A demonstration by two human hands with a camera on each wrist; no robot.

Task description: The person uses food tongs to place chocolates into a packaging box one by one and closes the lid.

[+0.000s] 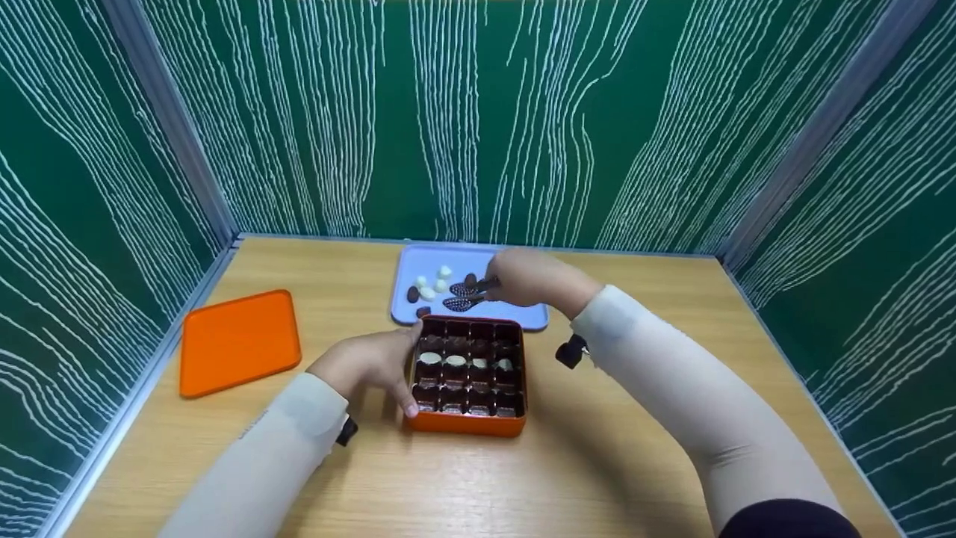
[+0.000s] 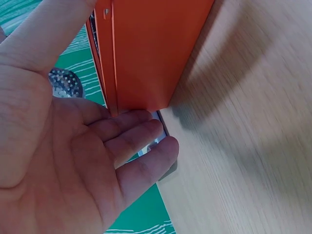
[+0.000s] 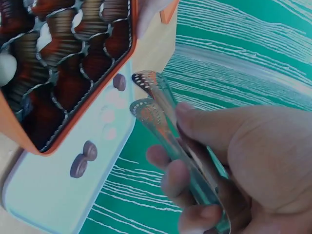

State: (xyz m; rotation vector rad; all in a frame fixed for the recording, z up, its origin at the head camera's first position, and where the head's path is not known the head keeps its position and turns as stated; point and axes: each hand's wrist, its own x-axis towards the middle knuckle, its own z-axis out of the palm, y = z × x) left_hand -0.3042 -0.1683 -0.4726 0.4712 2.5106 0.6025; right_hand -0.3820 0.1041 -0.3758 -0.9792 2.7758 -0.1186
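Note:
My left hand (image 1: 379,362) holds the left side of an orange box (image 1: 467,424), thumb at its front corner and fingers around the back corner. The box has a dark divided insert, with a row of white chocolates (image 1: 455,361) across it and dark ones in the row behind. In my right hand (image 1: 532,278) is a pair of metal tongs (image 3: 147,111) with perforated ends, standing apart with nothing between them. They hang over a pale blue tray (image 1: 418,258), where several white chocolates (image 1: 427,293) and a few dark chocolates (image 1: 413,294) lie.
An orange lid (image 1: 240,344) lies on the wooden table (image 1: 620,463) to the left. The tray lies just behind the box, whose back edge overlaps it in the head view. Green panels (image 1: 515,134) with white lines enclose the back and sides.

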